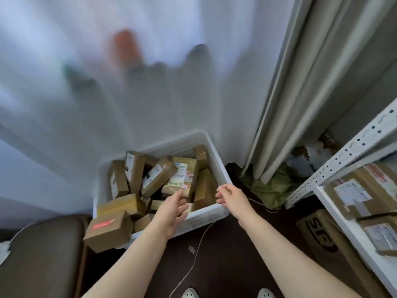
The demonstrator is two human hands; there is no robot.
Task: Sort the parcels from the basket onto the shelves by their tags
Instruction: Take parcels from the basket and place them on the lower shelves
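A brown cushioned seat (43, 254) fills the lower left of the frame. Just right of it stands the white basket (103, 190), low in the middle of the frame, still heaped with brown parcels. One red-taped box (107, 230) hangs over its near left corner.

The step in hand looks like picking the next parcel and reading its tag. The left hand (171, 211) reaches over the near rim with straight, spread fingers and holds nothing. Its forefinger points at the labelled box (182, 175) in the middle of the heap, close to a small red-and-white tag (184, 186). Whether the fingertip touches the cardboard is unclear.

The right hand (231, 197) sits at the basket's near right corner with its fingers curled. I cannot tell whether they grip the rim or only hover by it.

The next move probably calls for closing the left hand round that box, lifting it free of its neighbours, reading the tag, and turning right to the shelves (343, 151) at the right edge of the frame.

Counted: one basket; about twelve parcels showing in it, more likely buried; two hands, both without a parcel; one shelf unit, with at least two shelved parcels (354, 190) on it; one printed box (320, 233) on the floor below; one thin cord (199, 244) trailing across the dark floor.
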